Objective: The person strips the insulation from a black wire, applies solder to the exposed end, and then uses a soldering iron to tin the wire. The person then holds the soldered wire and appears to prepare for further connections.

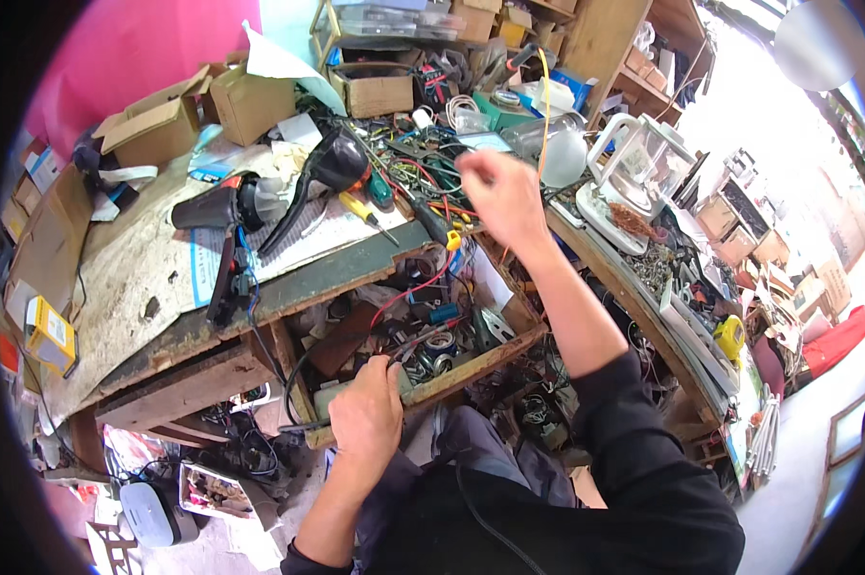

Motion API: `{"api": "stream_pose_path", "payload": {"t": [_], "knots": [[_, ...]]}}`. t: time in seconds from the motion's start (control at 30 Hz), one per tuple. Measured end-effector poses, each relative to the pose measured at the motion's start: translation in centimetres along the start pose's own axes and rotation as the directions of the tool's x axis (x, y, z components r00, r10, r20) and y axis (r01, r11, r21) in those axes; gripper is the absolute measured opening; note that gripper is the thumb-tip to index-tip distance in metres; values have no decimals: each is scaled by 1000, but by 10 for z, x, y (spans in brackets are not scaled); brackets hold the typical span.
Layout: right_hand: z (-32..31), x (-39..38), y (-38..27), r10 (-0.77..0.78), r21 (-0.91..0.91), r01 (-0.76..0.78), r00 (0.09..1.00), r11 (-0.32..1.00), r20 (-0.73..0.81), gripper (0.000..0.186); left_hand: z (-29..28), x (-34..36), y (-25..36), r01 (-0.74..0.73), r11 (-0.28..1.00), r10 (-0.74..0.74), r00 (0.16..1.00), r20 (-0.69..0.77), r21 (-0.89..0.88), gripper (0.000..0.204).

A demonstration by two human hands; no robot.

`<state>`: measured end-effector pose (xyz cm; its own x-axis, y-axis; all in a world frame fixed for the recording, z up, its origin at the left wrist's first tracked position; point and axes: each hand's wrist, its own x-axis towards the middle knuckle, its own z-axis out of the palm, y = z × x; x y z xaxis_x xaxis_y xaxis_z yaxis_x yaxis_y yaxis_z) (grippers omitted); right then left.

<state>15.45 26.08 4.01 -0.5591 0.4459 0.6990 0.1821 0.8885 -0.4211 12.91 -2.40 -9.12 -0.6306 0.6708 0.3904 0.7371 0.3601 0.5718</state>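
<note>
My left hand [365, 417] is closed at the front of the open wooden drawer [480, 356], beside a black cable [293, 383]; what it holds, if anything, is hidden. The drawer holds cans, pliers [493, 326] and jumbled parts. My right hand [499, 192] is raised, fingers curled, over a tangle of wires and tools [413, 163] at the back of the bench, its grip unclear. A yellow screwdriver [356, 206], a dark handheld appliance with a clear nozzle [202, 211] and a black curved part [332, 163] lie on the worn paper left of it.
Cardboard boxes [250, 105] line the back. On the right, a side bench [643, 326] carries a clear-jugged appliance [643, 163] and piled scrap. A yellow box [51, 335] sits on the left. Below are a grey plastic case [149, 513] and a white box [221, 494].
</note>
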Motion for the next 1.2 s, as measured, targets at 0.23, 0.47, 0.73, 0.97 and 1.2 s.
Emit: {"api": "stream_pose_path", "payload": {"t": [0.23, 0.47, 0.73, 0.97, 1.2], "knots": [[45, 167, 119, 311, -413, -338, 941, 846, -132, 46, 5, 6, 2, -15, 996, 16, 1000, -9, 91, 16], [63, 230, 188, 514, -559, -489, 848, 669, -128, 53, 10, 3, -5, -25, 990, 29, 999, -23, 136, 17], [47, 245, 269, 432, -651, -416, 890, 635, -147, 43, 10, 4, -5, -41, 999, 41, 998, 39, 10, 13], [49, 240, 245, 586, -310, -740, 666, 597, -462, 51, 12, 4, -6, -48, 998, 48, 999, 13, 44, 10], [59, 215, 217, 516, -53, -617, 699, 785, -495, 50, 14, 3, -3, -33, 999, 34, 999, -19, 25, 11]]}}
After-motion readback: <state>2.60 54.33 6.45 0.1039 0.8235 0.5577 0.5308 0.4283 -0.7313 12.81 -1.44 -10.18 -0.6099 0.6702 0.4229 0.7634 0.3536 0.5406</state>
